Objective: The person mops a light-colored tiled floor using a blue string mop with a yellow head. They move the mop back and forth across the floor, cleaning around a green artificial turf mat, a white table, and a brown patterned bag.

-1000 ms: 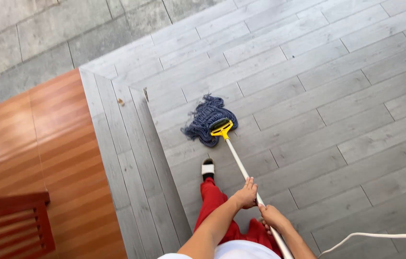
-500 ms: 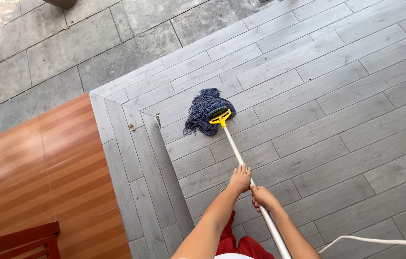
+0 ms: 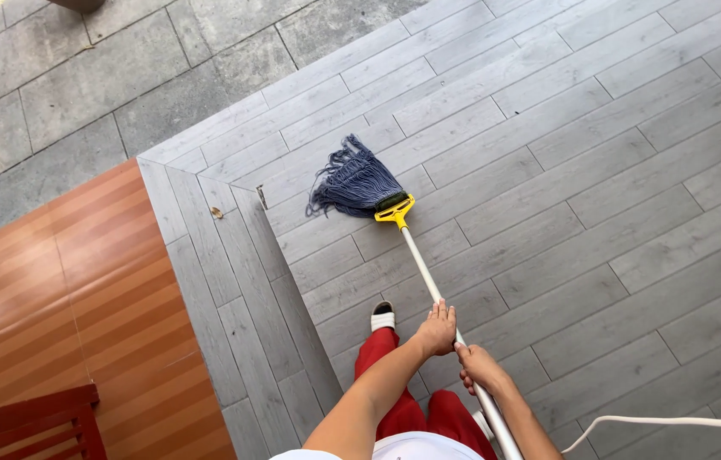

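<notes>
Mop [image 3: 412, 247] lies slantwise on the grey plank-tiled floor [image 3: 599, 196], its long axis running from the person's hands up and away to the stringy dark-blue head [image 3: 356, 183] — held in a yellow clamp [image 3: 397, 211]. Left hand [image 3: 437, 328] and right hand [image 3: 480, 366] are both wrapped tight round the smooth white pole, left nearer the head. Beside the mop head, glossy orange tiles [image 3: 54, 281] lie beyond a step.
</notes>
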